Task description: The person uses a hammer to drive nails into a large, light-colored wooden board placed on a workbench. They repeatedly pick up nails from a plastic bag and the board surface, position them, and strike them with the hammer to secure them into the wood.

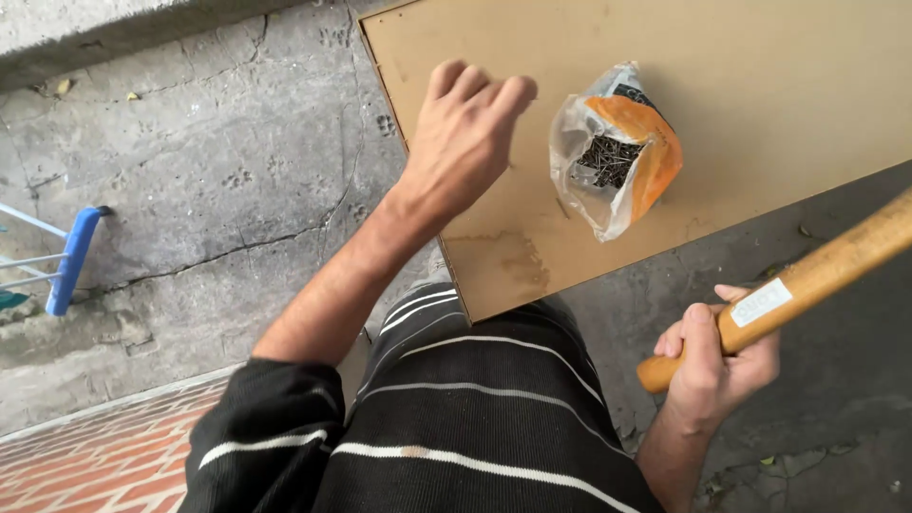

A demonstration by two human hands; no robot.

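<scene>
Left hand (465,133) hovers over the brown board (760,104), fingers curled into a pinch; can't tell if a nail sits in it. Just right of it lies the open bag of nails (616,152). Right hand (712,366) grips the wooden hammer handle (807,280) off the board's lower edge. A careless swing could catch fingers or scatter the bag.

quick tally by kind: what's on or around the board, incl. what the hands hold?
Brown boards: 1
Plastic bags of nails: 1
Wooden tool handles, gripped by the right hand: 1
Blue-ended metal frames at the left edge: 1
Total: 4
The nails are too many to count. The left hand hovers over the board with fingers curled; anything pinched in it is too small to tell.
</scene>
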